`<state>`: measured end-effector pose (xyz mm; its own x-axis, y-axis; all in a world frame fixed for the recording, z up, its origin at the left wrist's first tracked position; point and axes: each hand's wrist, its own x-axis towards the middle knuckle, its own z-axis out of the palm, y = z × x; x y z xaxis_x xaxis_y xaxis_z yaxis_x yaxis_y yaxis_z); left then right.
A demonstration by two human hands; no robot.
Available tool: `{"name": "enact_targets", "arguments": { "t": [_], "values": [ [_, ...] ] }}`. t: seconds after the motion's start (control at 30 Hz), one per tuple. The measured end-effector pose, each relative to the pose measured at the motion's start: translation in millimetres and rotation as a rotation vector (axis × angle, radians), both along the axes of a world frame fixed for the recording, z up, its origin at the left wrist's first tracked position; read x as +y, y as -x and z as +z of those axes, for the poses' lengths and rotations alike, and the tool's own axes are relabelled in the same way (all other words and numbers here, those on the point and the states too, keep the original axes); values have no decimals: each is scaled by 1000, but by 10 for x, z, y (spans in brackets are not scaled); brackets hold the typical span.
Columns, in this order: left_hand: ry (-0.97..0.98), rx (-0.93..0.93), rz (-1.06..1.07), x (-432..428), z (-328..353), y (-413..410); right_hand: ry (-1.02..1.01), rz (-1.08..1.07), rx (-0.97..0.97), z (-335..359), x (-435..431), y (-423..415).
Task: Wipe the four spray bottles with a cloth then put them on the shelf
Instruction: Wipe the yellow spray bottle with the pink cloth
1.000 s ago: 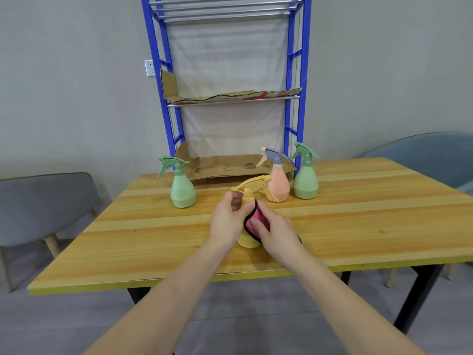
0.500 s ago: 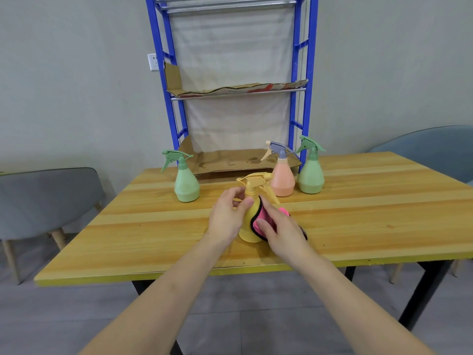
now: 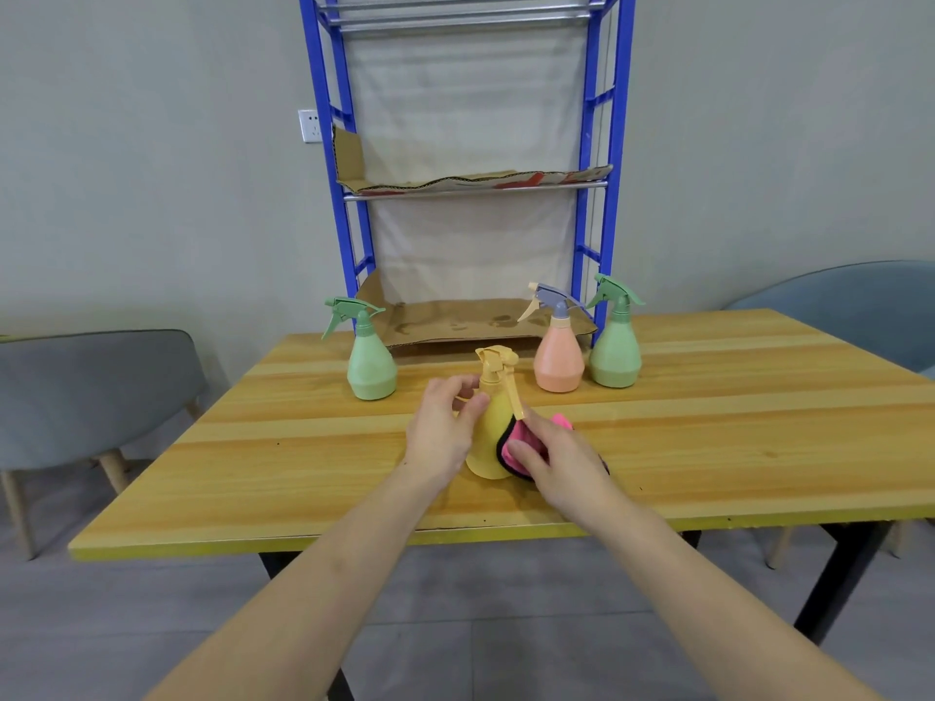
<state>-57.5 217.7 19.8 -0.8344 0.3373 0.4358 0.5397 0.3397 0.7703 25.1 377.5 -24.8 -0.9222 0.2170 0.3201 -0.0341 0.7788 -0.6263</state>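
Grey wall and a blue metal shelf [image 3: 592, 144] lined with creased cardboard [image 3: 455, 321] stand behind a glossy plank-grain wooden table [image 3: 708, 447]. A padded grey chair [image 3: 91, 397] sits far left of the fingers.

Beyond and left of the left fingertips stands a left green spray bottle [image 3: 372, 366], matte, pear-shaped and upright, well apart from them. The left hand [image 3: 445, 432] reaches in with the forearm straight. Its thumb and fingers curl round the narrow neck of the yellow spray bottle [image 3: 488, 432] and steady it upright near the table's front edge. The trigger points down toward the right fingers.

The right hand [image 3: 561, 462] holds a soft pink cloth [image 3: 521, 437] with a dark edge, its fingers folded over it and pressing it to the bottle's rounded right side.

Past the right fingers, a peach spray bottle [image 3: 559, 361] with a lilac head and a right green spray bottle [image 3: 614, 351] stand just beside each other at the shelf's foot. A blue-grey chair [image 3: 860, 306] is far right.
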Motion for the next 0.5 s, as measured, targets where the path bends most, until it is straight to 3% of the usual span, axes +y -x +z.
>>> {"name": "enact_targets", "arguments": {
  "t": [0.17, 0.5],
  "values": [
    [-51, -34, -47, 7, -22, -43, 76, 45, 150, 160, -103, 10],
    [-125, -103, -47, 12, -103, -56, -32, -4, -80, 55, 118, 126]
  ]
}}
